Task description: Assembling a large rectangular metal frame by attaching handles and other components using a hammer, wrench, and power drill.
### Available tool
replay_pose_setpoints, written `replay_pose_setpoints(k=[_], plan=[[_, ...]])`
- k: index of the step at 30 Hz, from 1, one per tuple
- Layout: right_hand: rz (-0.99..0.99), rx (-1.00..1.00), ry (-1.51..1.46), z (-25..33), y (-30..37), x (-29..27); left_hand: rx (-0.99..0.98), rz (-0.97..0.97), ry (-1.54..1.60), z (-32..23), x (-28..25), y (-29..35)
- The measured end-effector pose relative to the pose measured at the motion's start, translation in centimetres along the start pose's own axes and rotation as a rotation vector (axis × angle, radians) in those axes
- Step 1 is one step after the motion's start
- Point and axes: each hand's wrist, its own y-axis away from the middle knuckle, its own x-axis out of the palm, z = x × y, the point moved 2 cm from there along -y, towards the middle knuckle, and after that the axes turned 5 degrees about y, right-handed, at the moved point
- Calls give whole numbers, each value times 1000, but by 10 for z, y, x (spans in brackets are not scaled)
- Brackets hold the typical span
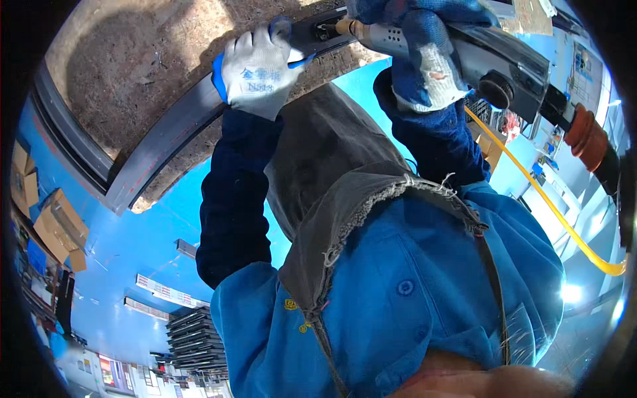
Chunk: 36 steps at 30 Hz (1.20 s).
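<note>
My left hand (257, 74), in a white knit glove with blue coating, closes over a dark grey metal frame (169, 126). Its fingers curl down at the bar's far edge, and the thumb points right. My right hand (430, 63), in a blue and white glove, grips a handheld welding gun (501, 66) with a dark body, a perforated barrel and a black knob. The brass-coloured nozzle (348, 28) points left, with its thin tip at the frame bar, just right of my left hand. Whether the tip touches the metal I cannot tell.
The frame lies on a worn brown work surface (133, 73). From the gun's rear runs a thick cable with a reddish-brown sleeve (587, 139); a yellow hose (537, 186) hangs at right. A grey apron (332, 159) covers my front. Cardboard boxes (61, 229) and stacked dark bars (192, 338) stand on the blue floor.
</note>
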Motion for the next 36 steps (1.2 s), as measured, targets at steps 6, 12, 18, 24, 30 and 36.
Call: replay_pose_setpoints(k=[6, 12, 18, 24, 30, 36], plan=[[-45, 1, -4, 0, 3, 4, 20, -251, 91, 1, 6, 0], [-53, 2, 1, -1, 3, 7, 33, -268, 91, 1, 1, 0], [-55, -1, -2, -1, 3, 9, 47, -249, 64, 1, 5, 0], [-47, -1, 6, -3, 4, 11, 56, -198, 92, 1, 3, 5], [-29, -12, 19, -1, -1, 11, 69, -241, 104, 2, 3, 1], [16, -18, 32, -3, 0, 18, 63, -222, 76, 4, 6, 3]])
